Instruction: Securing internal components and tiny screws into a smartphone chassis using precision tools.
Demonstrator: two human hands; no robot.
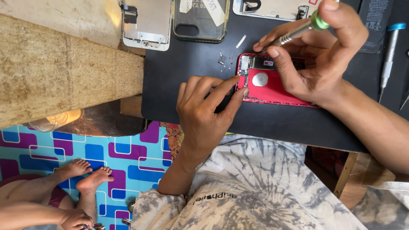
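Note:
An opened red phone body (pixel 272 89) lies on a black work mat (pixel 187 64), its inner parts showing along the far edge. My left hand (pixel 204 108) rests on the mat with fingertips pressed against the phone's left end, holding nothing. My right hand (pixel 317 55) lies over the phone's right half and grips a slim metal screwdriver (pixel 294 34) with a green cap. The tip points down at the phone's upper inner area and is partly hidden by my fingers.
A detached screen panel (pixel 147 23), a clear phone case (pixel 200 19), another panel (pixel 272 8), a black battery (pixel 377 21) and a blue-capped screwdriver (pixel 390 51) lie on the mat. A wooden plank (pixel 64 64) is left. Another person's feet (pixel 87 174) rest on a patterned floor mat.

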